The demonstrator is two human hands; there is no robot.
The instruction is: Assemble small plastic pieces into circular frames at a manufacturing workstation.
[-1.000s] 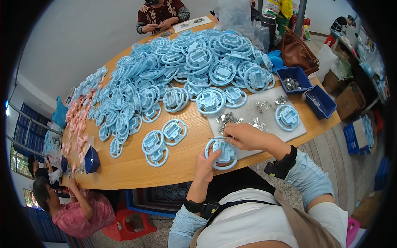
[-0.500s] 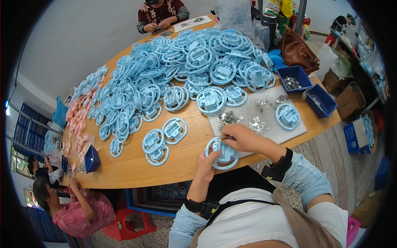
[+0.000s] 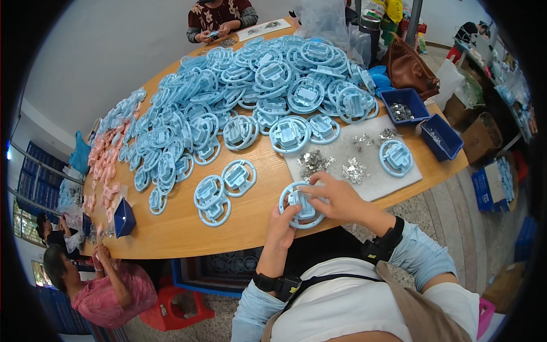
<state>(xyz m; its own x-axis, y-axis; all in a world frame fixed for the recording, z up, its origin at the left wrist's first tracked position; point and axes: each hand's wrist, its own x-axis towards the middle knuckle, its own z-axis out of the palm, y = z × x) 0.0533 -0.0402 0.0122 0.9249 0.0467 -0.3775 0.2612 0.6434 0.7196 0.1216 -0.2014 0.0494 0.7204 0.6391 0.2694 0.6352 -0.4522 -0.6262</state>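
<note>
My left hand (image 3: 280,228) grips a light blue plastic toy steering wheel part (image 3: 305,221) by its lower left rim, thumb on top, at the table's front edge. Over its upper right side reaches my right hand (image 3: 337,200), fingers bent and apart, fingertips close to the wheel's raised centre. No metal piece can be made out between them. Just beyond lie two heaps of small silvery metal pieces, a darker pile (image 3: 314,163) and a brighter pile (image 3: 354,171), on a pale foam sheet (image 3: 393,185). Another blue wheel (image 3: 395,158) rests flat on the sheet's right side.
A large heap of blue wheels (image 3: 245,77) covers the wooden table (image 3: 256,182). Two blue bins (image 3: 405,106) with metal pieces stand at right, near a brown bag (image 3: 411,71). Pink parts (image 3: 105,162) lie far left. Co-workers sit at left (image 3: 114,288) and across (image 3: 219,20).
My right hand has gone from a pinch over the wheel to fingers spread apart. My left hand keeps its hold on the wheel, which sits slightly further left and up in the picture.
</note>
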